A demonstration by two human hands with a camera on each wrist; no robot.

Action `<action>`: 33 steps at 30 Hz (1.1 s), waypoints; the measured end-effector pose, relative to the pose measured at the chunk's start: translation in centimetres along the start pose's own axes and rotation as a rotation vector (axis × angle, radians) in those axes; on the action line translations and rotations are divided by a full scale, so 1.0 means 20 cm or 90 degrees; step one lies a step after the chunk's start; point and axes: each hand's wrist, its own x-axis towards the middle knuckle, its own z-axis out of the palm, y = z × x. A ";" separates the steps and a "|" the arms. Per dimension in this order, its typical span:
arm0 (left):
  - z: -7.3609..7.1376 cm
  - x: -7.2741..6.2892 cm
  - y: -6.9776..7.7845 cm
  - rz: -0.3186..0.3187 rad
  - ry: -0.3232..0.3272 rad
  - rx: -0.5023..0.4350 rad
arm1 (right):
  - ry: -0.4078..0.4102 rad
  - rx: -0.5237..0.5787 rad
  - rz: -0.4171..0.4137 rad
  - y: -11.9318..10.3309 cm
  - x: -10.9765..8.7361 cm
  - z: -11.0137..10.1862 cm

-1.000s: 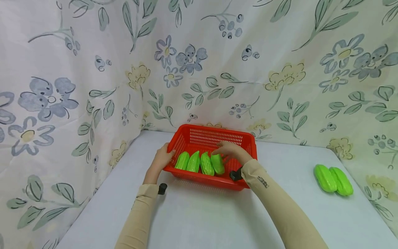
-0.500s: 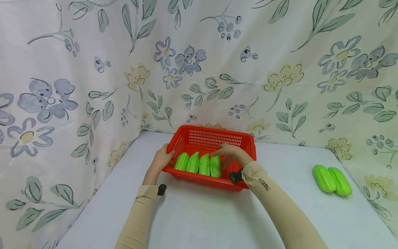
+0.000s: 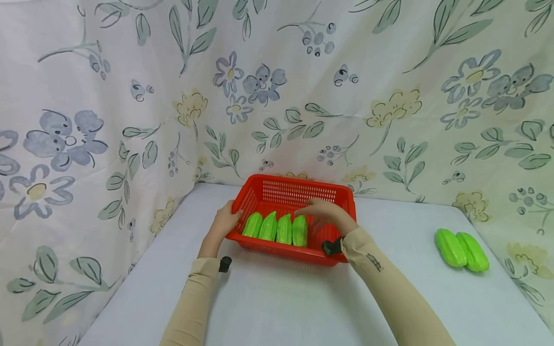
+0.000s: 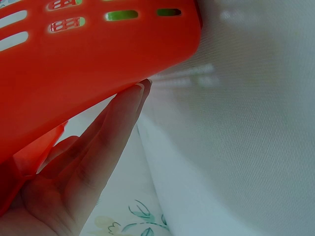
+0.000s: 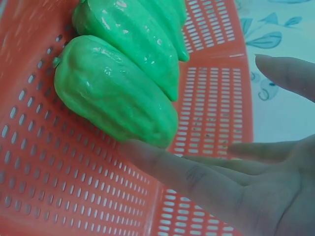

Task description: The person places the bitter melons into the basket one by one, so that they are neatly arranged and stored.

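Note:
A red plastic basket (image 3: pixel 298 250) with slotted walls stands on the white table. My left hand (image 3: pixel 226 220) grips its left end, thumb over the rim and fingers against the outer wall, as the left wrist view shows. Several glossy green, ridged gourds lie side by side inside. My right hand (image 3: pixel 326 213) is over the right part of the basket, beside the rightmost gourd (image 3: pixel 300 231). In the right wrist view the fingers are extended and the thumb stands apart. One fingertip (image 5: pixel 133 147) is at the edge of the nearest gourd (image 5: pixel 115 93); whether it touches cannot be told.
Two more green gourds (image 3: pixel 462 251) lie together on the table (image 3: pixel 277 307) at the right. A floral curtain (image 3: pixel 277 96) hangs behind the table and along its sides. Dark wrist cameras sit at both cuffs.
My right hand has let go of the rightmost gourd and drawn slightly away. That gourd, tilted earlier, now lies lined up with the others. The left hand has stayed on the basket.

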 end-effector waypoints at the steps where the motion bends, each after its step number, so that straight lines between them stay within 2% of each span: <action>1: 0.00 0.00 0.00 0.000 0.000 0.000 | 0.002 0.004 -0.003 0.00 -0.01 0.00; 9: 0.00 0.00 0.00 -0.003 -0.001 -0.003 | 0.040 0.035 -0.030 0.01 -0.04 -0.01; 14: 0.00 0.00 -0.01 -0.006 -0.005 -0.008 | 0.053 0.031 -0.056 0.02 -0.05 -0.01; 25: 0.00 0.00 0.01 -0.003 0.003 -0.009 | 0.114 0.046 -0.141 0.07 -0.13 0.01; 33: 0.01 0.00 0.00 -0.004 0.002 -0.001 | 0.185 0.080 -0.178 0.14 -0.20 0.01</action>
